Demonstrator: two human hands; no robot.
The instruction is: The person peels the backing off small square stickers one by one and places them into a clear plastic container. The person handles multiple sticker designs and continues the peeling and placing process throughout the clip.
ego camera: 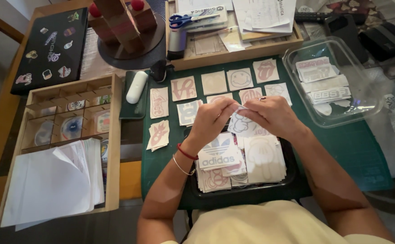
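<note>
Fingers of left hand [211, 118] and right hand [274, 115] pinched on white sticker [240, 124], above black tray [292, 178]

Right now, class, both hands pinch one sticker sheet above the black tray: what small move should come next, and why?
Probably lay it in the open spot on the green mat. The left hand and right hand hold the sticker sheet by its top edge above the black tray, and other stickers already lie in rows just beyond, singly.
</note>
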